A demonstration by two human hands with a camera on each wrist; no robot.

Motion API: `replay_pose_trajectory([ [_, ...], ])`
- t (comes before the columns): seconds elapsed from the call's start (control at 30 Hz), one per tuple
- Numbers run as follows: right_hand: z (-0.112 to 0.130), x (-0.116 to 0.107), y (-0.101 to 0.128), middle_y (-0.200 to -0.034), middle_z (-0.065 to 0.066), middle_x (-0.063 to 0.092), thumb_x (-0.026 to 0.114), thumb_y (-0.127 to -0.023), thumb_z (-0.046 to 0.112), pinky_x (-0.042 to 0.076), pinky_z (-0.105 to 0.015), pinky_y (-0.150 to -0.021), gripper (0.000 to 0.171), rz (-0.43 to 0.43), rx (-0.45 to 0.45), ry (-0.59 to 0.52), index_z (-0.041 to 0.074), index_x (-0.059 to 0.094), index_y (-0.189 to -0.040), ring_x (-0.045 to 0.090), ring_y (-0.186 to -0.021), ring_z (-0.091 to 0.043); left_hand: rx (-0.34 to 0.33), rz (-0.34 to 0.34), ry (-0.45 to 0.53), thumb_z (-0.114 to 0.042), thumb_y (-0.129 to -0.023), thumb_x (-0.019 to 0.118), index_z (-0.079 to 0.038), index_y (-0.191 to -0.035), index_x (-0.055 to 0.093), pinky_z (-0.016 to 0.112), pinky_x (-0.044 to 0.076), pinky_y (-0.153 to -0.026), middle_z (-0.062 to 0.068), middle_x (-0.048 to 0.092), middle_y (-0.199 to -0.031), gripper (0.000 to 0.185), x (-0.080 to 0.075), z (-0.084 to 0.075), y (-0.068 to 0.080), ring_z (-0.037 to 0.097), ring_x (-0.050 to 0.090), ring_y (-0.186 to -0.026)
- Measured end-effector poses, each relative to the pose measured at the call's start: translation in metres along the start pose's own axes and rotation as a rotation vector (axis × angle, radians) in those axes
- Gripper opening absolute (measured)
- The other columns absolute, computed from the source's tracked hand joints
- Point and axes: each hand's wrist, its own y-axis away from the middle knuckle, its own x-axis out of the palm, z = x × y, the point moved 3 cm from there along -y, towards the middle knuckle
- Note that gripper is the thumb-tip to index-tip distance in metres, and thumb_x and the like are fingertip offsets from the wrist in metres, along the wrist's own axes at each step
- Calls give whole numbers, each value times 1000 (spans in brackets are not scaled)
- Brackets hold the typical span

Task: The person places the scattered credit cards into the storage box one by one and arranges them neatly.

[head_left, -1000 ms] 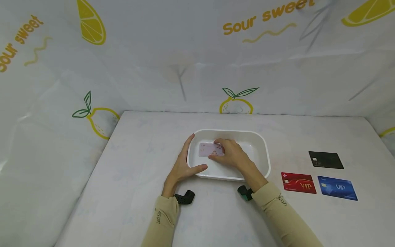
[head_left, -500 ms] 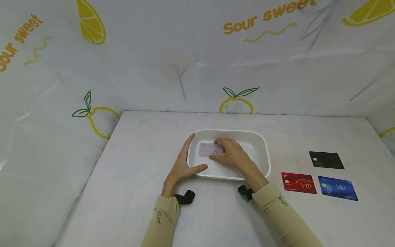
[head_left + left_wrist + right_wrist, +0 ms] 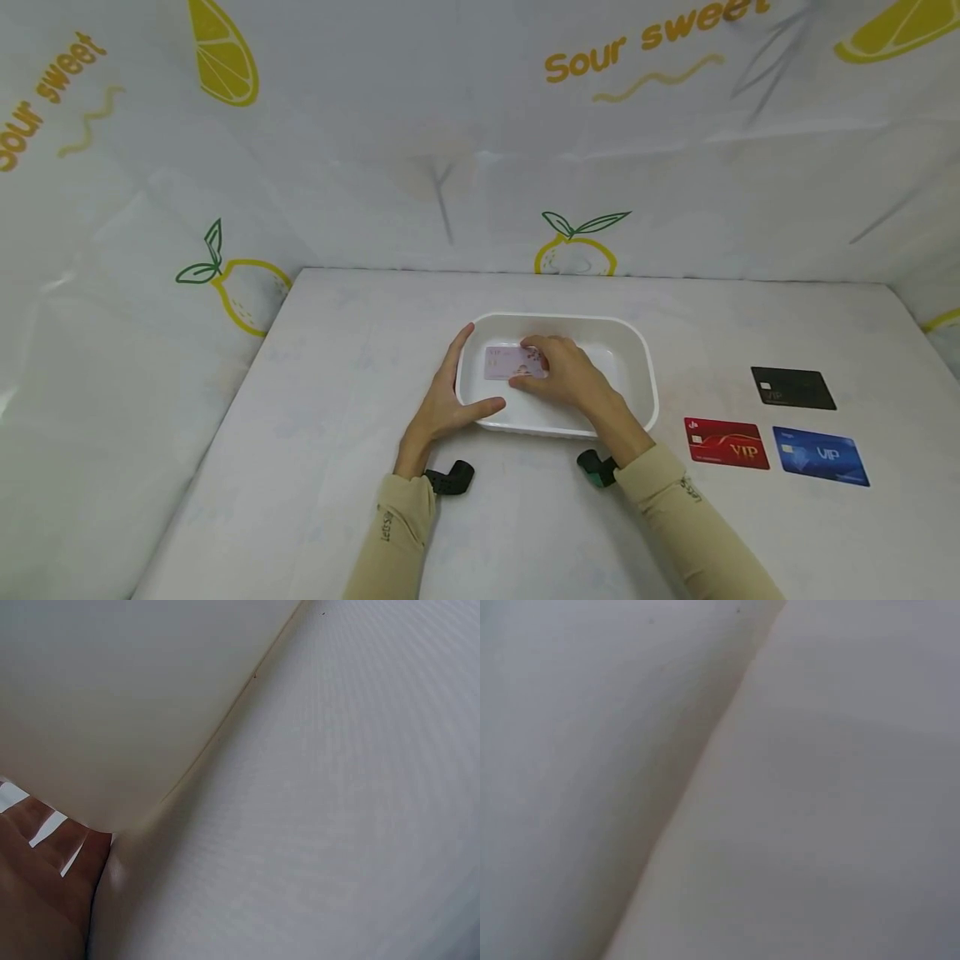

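lemon-printed plastic sheeting walls off our white tabletop (image 3: 337,500). our left hand (image 3: 444,404) lies against the left wall of the white rectangular plastic tub (image 3: 637,350), forefinger straight along the rim and thumb on the near edge, uncurled; we judge it steadies the tub. inside it, our right hand (image 3: 566,375) pinches the pale pink vip card (image 3: 504,363) by its right end, low over the tub floor; whether the card touches the floor we cannot tell. well to the right lie a red vip card (image 3: 726,443), a blue vip card (image 3: 821,456) and a black vip card (image 3: 792,388), flat and apart.
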Motion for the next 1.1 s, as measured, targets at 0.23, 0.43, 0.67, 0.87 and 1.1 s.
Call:
replay_pose_trajectory([
  [0.23,1,-2,2,-83,-7,58,86,-83,33,40,-30,-72,62,-8,-21,4,-1,65,-130,51,-82,-19,-6,2,-2,-61,-73,85,-25,-165,13,57,33,-116,15,33,-164,122,0,0,0,35,45,-139],
  [0.43,3,-5,4,-79,-9,59,85,-84,31,40,-30,-72,60,-38,-57,-8,-3,66,-128,51,-77,-19,-10,-16,-23,-69,-70,83,-28,-165,14,56,31,-117,13,32,-165,125,0,1,0,35,43,-141],
  [0.67,2,-12,10,-80,-10,61,85,-84,30,40,-29,-69,56,-75,-74,-49,-2,67,-127,51,-76,-18,-15,-16,-31,-73,-68,81,-26,-165,13,54,33,-115,11,32,-165,128,1,0,0,33,44,-140],
  [0.87,-2,-18,19,-77,-7,58,83,-86,31,39,-28,-67,54,-95,-69,-70,0,68,-127,49,-72,-16,-12,-16,-25,-70,-69,83,-25,-165,13,54,34,-115,11,33,-164,126,1,1,-1,33,45,-138],
  [1.1,-2,-24,30,-78,-5,58,83,-86,31,40,-30,-70,52,-107,-61,-64,4,69,-128,49,-75,-16,-12,-13,-17,-68,-70,83,-28,-165,14,55,34,-115,10,34,-163,124,1,1,0,33,45,-138],
])
